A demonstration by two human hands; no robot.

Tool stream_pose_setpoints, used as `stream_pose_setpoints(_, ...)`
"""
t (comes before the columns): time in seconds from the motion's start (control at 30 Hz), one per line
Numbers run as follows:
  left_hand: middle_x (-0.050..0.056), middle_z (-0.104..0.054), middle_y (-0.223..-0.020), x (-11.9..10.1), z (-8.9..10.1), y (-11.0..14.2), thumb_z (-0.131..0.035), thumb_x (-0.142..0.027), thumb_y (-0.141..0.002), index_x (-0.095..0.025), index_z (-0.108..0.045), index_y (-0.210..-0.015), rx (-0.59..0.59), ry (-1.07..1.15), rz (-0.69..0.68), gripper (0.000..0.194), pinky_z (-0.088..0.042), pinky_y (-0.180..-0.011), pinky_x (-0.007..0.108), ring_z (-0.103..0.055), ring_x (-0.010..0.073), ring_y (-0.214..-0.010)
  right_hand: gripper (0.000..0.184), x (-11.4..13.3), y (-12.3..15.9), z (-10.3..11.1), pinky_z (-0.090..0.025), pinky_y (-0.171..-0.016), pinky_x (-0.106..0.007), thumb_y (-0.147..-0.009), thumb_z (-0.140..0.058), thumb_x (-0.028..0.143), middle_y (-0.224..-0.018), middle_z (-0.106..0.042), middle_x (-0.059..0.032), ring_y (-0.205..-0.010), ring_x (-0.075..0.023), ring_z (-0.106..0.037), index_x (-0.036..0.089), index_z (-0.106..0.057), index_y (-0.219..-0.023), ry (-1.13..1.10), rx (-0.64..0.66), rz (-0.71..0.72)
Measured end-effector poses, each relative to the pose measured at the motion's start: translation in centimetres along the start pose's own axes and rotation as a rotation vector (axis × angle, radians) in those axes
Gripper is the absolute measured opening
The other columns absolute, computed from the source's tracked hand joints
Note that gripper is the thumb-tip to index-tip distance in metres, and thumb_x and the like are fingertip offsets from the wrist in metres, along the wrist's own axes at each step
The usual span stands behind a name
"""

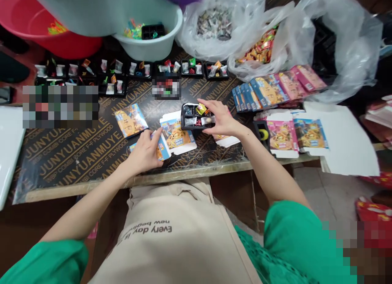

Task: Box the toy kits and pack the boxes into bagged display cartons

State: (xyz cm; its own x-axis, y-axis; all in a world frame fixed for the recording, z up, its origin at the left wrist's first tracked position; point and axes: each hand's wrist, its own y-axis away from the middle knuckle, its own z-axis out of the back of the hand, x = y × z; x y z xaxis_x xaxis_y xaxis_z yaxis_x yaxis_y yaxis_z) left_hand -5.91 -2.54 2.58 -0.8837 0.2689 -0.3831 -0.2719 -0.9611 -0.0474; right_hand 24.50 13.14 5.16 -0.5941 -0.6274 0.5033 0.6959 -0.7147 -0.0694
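Black tray point(196, 127) seems pinched by the right hand point(224, 120), fingers arched.

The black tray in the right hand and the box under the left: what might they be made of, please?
Black tray: probably plastic, slightly shiny, given its moulded compartments. Box: likely printed card, smooth-looking, with a plain white edge.

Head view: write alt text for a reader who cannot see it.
A person's right hand grips a black tray of small items over a dark lettered table, while the left hand is on a blue printed box. More filled trays line the table's back, before tubs and plastic bags.
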Motion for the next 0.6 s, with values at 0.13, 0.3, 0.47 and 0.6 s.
stream_pose_setpoints(0.13,0.013,-0.042,-0.123,-0.3,0.0,-0.2,-0.081,-0.022,-0.056,-0.017,-0.029,-0.145,-0.07,0.118,-0.099,0.102,-0.048,-0.104,0.051,-0.049,0.0326,-0.116,0.095,3.2,2.8,-1.6,-0.029,-0.117,-0.056,-0.077,-0.072,0.051,-0.15,-0.043,-0.0119,-0.136,-0.0369,-0.04,0.029,-0.03,-0.159,-0.065,0.029,0.071)
stream_pose_setpoints(0.3,0.012,-0.044,-0.125,-0.3,-1.0,0.2,-0.082,-0.024,-0.06,-0.02,-0.03,-0.137,-0.211,0.239,-0.167,0.093,-0.05,-0.1,0.046,-0.052,0.0287,-0.115,0.093,4.7,4.3,-2.5,-0.026,-0.116,-0.058,-0.078,-0.07,0.05,-0.152,-0.042,-0.0123,-0.137,-0.0389,-0.039,0.031,-0.029,-0.16,-0.087,0.022,0.082)
stream_pose_setpoints(0.47,0.011,-0.047,-0.126,-0.5,-1.9,0.7,-0.085,-0.029,-0.062,-0.021,-0.032,-0.138,-0.237,0.3,-0.14,0.093,-0.051,-0.099,0.044,-0.055,0.0281,-0.116,0.093,5.4,4.7,-3.6,-0.028,-0.113,-0.056,-0.076,-0.071,0.049,-0.149,-0.044,-0.0127,-0.135,-0.0383,-0.04,0.031,-0.031,-0.158,-0.097,0.008,0.125)
stream_pose_setpoints(0.6,0.02,-0.043,-0.147,-0.5,-2.5,0.9,-0.09,-0.045,-0.061,-0.021,-0.018,-0.154,-0.176,0.342,-0.138,0.12,-0.04,-0.114,0.056,-0.049,0.0356,-0.133,0.092,6.6,5.1,-4.9,-0.031,-0.109,-0.054,-0.073,-0.07,0.041,-0.146,-0.046,-0.0144,-0.132,-0.0364,-0.042,0.028,-0.035,-0.157,-0.087,0.048,0.154)
